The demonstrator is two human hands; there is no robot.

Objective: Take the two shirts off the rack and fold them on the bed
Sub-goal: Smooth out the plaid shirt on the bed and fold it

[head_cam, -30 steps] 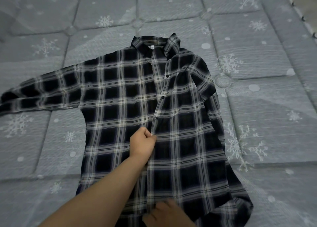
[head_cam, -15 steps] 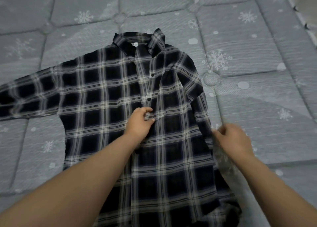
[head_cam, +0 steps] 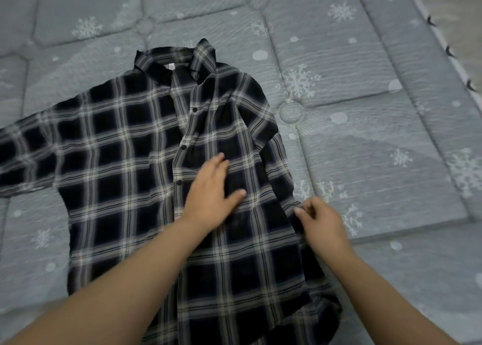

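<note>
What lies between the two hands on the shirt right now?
In the head view, only plaid shirt fabric lies between the left hand, flat on the front, and the right hand, which pinches its side edge. Nothing else lies there.

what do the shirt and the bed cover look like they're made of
Shirt: thin woven cloth, probably cotton or a blend, matte; plaid lines, soft wrinkles, lies limp. Bed cover: quilted knit fabric over padding, slight sheen; stitched channels, tufted dimples, snowflake pattern.
</note>
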